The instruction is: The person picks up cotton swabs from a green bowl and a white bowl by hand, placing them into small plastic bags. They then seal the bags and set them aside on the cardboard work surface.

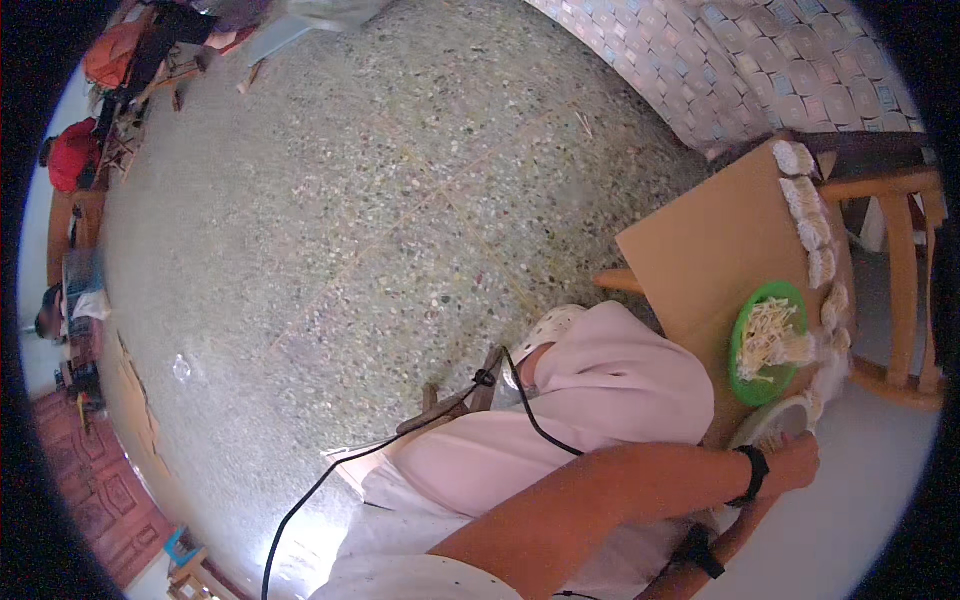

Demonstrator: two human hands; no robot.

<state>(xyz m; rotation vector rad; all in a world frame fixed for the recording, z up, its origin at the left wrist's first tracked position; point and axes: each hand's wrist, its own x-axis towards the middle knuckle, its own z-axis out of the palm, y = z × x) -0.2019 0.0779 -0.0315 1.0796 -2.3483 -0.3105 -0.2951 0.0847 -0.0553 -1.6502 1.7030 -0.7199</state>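
My left hand [793,464], a black band on its wrist, is curled at the right, at the near end of the cardboard-topped surface. What its fingers hold, if anything, does not show. Behind and below it, my right forearm [735,535] reaches the same spot, also black-banded, with its fingers hidden. Just beyond the left hand is a pale round container [748,428], partly covered. Farther along, a green round tray [740,375] holds a loose heap of thin pale sticks [765,335]. White-looking bundles [806,212] line the right edge of the cardboard [690,250].
A wooden chair [897,285] stands beyond the bundles. A black cable [350,458] crosses my pink-clothed legs [600,390]. Patterned cloth [740,70] hangs at the far right. Speckled floor [330,220] spreads leftward, towards people at the far left, one in red [73,155].
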